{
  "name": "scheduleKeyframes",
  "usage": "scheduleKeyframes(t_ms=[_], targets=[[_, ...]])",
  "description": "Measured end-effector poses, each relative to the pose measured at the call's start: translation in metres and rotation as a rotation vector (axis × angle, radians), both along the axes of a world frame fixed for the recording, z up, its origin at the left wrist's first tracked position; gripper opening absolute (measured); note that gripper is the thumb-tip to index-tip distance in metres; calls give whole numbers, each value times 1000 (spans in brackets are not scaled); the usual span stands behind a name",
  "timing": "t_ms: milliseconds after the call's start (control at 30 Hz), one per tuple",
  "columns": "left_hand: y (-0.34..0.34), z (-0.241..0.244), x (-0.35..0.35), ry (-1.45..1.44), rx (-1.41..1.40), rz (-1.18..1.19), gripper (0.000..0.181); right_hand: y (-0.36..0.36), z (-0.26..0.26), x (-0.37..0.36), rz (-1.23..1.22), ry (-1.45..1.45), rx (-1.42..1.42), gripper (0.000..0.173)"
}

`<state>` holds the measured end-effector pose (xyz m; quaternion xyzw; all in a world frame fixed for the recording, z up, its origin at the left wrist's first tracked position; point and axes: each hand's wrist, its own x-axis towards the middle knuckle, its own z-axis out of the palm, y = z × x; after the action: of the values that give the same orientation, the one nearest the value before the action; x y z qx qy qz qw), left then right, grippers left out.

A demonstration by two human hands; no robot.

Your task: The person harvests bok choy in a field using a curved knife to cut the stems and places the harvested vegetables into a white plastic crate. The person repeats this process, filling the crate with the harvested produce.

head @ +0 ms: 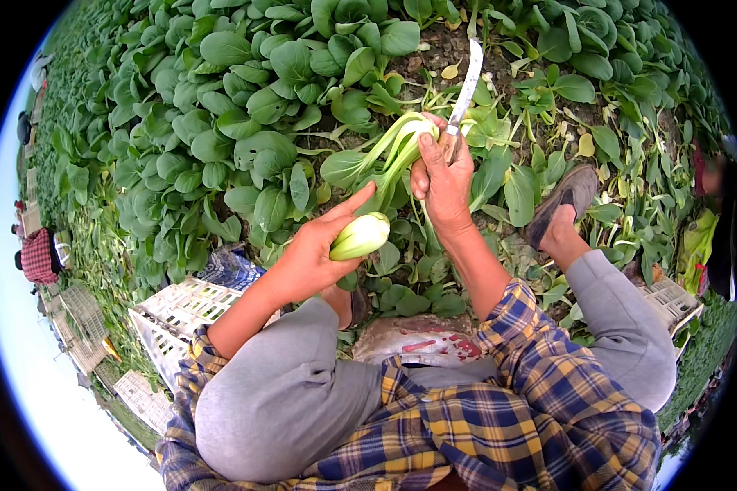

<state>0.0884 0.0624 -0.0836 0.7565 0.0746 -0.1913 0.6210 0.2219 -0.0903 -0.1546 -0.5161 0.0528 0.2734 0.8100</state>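
My left hand [307, 248] is closed around a trimmed bok choy head [362, 236], its pale base turned to the right. That hand's index finger reaches up to some loose bok choy stalks [399, 144] with leaves. My right hand [448, 181] grips a knife [467, 89] by its wooden handle; the slightly curved metal blade points up and away from me. The bent stalks lie against the right hand's thumb and fingers. Whether they are still joined to one another is hidden by the fingers. Below both hands, cut leaves [417, 301] cover the soil.
Dense bok choy plants [270, 110] grow ahead and to the left. A white plastic crate [184, 307] stands by my left knee, beside a blue printed sack [228, 267]. Another crate [669, 301] is behind my right leg. A person in a checked shirt [38, 256] is far left.
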Motion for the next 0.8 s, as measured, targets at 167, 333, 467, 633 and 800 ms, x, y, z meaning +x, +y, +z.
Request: scheduleKeyframes(t_ms=[167,333,467,633,800], targets=[[13,22,18,-43,-74,307,54,-21,12,9,207,-266,-167,36],[-15,-5,11,166,-347,243,67,-10,38,-25,399,-82,24,36],[-13,-36,4,427,-385,182,49,-19,0,-20,513,-97,-85,35],[16,-49,0,53,942,-157,36,-24,-54,-9,800,-596,-651,32],[58,-76,-22,327,1338,-352,44,14,-70,-34,1052,-815,-934,28]])
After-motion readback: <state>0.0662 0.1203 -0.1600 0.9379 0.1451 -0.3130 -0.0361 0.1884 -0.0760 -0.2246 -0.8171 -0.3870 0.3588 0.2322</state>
